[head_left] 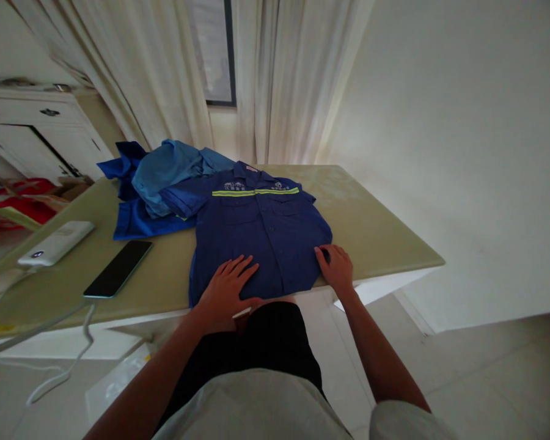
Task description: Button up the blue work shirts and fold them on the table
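A dark blue short-sleeved work shirt lies front up on the table, collar at the far side. It has a yellow-green and silver stripe and white print across the chest. My left hand rests flat on the lower left of the shirt near its hem, fingers spread. At the shirt's lower right edge, the thumb and forefinger of my right hand come together around a bit of dark fabric. The shirt's left sleeve in view overlaps a heap of other clothes, a lighter blue garment and a bright blue garment.
The greenish tabletop ends close to my body. To the left lie a black-screened phone, a white power bank and white cables. Curtains hang behind; a white wall stands at right.
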Demonstrator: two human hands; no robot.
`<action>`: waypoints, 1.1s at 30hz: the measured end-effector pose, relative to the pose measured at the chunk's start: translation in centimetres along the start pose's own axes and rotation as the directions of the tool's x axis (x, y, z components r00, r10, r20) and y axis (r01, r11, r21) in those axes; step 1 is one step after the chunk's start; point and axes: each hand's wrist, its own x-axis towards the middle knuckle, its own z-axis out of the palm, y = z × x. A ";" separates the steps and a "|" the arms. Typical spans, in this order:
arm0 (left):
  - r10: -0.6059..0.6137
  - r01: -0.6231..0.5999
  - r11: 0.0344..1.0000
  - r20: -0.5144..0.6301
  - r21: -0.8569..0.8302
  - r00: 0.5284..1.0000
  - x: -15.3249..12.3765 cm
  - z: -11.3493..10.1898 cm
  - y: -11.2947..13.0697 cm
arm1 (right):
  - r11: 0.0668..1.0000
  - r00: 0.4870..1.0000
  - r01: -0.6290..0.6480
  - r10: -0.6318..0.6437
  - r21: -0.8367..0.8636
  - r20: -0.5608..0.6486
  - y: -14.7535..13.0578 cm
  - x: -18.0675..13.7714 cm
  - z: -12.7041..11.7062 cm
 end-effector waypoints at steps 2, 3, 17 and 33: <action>0.003 -0.003 1.000 -0.006 0.013 1.000 0.0 0.0 0.0 | 1.000 1.000 -0.004 0.004 0.001 -0.008 0.0 0.0 0.1; 0.008 -0.008 1.000 -0.015 0.020 1.000 0.0 0.0 0.0 | 1.000 1.000 -0.006 0.006 0.003 -0.018 0.0 -0.1 0.1; 0.019 -0.017 0.999 -0.080 0.030 0.997 0.1 0.2 0.1 | 1.000 0.997 0.023 -0.021 0.019 -0.071 0.7 0.0 0.6; 0.018 -0.013 0.997 -0.082 0.071 0.996 0.4 -0.3 1.3 | 0.993 0.998 0.006 0.001 0.116 -0.061 1.7 0.2 0.6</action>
